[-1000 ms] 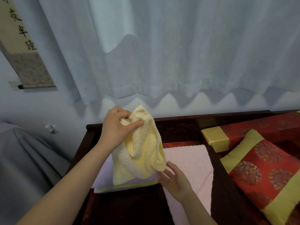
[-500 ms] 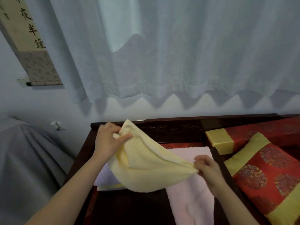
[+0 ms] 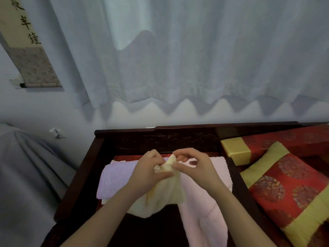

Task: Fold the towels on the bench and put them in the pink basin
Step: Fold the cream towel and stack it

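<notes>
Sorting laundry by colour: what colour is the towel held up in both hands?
The towel is pale yellow, best seen in the head view.

pale sheer curtain over white wall — hanging calligraphy scroll at left

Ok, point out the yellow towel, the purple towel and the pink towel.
yellow towel (image 3: 165, 196), head view, hanging lower part.
purple towel (image 3: 117, 177), head view, striped top face.
pink towel (image 3: 199, 220), head view, bare middle.

- yellow towel: soft, matt cloth, faintly ribbed.
- pink towel: matt, fluffy terry cloth.
- lilac striped towel, at 9 o'clock: finely ribbed matt cloth.
- bench: dark wood, smooth, faintly glossy.
- cushion, at 4 o'clock: red-and-gold brocade cloth with a slight sheen.
- curtain, at 12 o'clock: thin, sheer, matt fabric.
- hanging scroll, at 10 o'clock: matt paper.
</notes>
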A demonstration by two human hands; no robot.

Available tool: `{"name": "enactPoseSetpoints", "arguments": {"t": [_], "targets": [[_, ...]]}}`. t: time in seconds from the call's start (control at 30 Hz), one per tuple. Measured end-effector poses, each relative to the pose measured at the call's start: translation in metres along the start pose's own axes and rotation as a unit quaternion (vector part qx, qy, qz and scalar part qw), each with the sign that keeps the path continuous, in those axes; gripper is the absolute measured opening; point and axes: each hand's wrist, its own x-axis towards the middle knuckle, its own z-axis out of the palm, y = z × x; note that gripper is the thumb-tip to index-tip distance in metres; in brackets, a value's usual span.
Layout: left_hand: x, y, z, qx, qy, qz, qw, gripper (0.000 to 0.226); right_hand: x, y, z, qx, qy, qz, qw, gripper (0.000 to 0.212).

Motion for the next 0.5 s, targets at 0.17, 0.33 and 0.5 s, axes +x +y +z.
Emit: {"name": "enactPoseSetpoints", "arguments": {"t": [0.17, 0.33, 0.5], "targets": [[0.002, -0.006, -0.004, -0.008, 0.017, 0.007, 1.000, 0.026, 0.008, 0.006, 0.003, 0.015, -0.057, 0.035, 0.998, 0.058], [0.007, -0.004, -0.005, -0.026, 0.020, 0.014, 0.999, 0.028, 0.013, 0.014, 0.005, -0.008, -0.046, 0.003, 0.999, 0.023], [0.013, -0.019, -0.037, 0.004, -0.015, 0.001, 1.000, 0.045, 0.027, 0.023, -0.020, 0.024, 0.035, -0.004, 0.999, 0.031]]}}
